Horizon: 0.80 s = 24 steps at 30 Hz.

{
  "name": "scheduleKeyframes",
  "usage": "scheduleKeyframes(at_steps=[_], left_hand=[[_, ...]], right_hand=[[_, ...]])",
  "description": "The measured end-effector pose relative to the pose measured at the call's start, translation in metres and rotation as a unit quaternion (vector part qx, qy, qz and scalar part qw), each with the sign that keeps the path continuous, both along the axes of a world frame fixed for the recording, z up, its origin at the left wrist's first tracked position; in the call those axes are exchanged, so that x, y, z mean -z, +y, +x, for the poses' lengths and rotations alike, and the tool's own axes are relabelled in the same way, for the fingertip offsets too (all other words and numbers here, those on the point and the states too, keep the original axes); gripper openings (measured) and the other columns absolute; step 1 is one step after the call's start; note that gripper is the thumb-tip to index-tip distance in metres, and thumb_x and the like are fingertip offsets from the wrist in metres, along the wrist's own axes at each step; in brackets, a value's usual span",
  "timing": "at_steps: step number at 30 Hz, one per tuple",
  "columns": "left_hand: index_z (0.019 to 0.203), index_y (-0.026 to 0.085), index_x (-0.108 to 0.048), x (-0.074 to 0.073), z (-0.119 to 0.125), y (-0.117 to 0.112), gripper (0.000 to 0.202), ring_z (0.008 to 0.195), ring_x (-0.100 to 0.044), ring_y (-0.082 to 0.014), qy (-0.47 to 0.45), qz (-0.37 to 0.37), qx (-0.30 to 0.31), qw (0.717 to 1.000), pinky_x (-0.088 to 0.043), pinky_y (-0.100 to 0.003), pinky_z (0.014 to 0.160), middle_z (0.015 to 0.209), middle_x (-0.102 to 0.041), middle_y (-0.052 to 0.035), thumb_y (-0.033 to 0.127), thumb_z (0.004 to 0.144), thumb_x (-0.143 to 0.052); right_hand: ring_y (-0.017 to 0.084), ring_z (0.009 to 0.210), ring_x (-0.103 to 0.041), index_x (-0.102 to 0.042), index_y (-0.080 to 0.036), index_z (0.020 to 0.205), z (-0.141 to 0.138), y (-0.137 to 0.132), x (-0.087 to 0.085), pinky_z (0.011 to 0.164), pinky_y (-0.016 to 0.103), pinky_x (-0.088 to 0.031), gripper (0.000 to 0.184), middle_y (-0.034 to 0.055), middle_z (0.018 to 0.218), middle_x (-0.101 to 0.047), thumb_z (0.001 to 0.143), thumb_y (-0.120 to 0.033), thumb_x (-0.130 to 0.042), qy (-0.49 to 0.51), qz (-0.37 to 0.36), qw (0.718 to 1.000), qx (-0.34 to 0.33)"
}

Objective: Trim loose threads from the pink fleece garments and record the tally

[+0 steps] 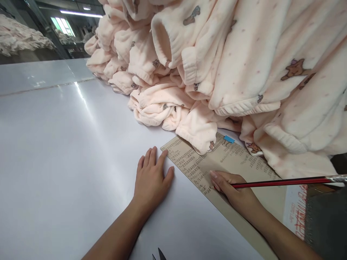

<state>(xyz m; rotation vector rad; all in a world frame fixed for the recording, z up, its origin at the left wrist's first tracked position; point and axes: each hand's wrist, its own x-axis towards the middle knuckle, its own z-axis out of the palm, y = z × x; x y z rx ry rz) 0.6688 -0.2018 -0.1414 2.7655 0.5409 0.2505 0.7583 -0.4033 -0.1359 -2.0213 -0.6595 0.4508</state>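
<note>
My left hand [151, 178] lies flat and open on the white table [67, 151], its fingertips touching the near corner of a brown cardboard sheet [233, 162] covered in handwritten figures. My right hand [235, 191] rests on that cardboard, closed round a red and black pencil [282, 182] whose tip meets the writing near the sheet's lower edge. The pencil's silver end points off to the right. A small blue tag [229, 139] sits on the cardboard near the garments.
A tall heap of pale pink fleece garments [230, 61] with small bear prints covers the table's far right and overlaps the cardboard. Scissor tips [159, 254] show at the bottom edge. More pink fabric [21, 39] lies on a table at the far left.
</note>
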Motion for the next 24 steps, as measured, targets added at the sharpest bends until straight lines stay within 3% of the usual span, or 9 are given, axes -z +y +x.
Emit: scheduleKeyframes(at_steps=[24], left_hand=[[0.134,0.028,-0.038,0.0007,0.0035,-0.0014,0.047,0.135,-0.024,-0.0236,0.003,0.004,-0.002,1.0,-0.023,-0.047,0.109,0.145,-0.032,-0.0079,0.041,0.089,-0.033]], right_hand=[[0.009,0.047,-0.035,-0.032,-0.021,0.052,0.0013,-0.0042,0.0032,0.051,0.024,-0.031,0.049,-0.0088,0.05,-0.03,0.092,-0.049,-0.038,-0.061,-0.018,0.998,-0.016]])
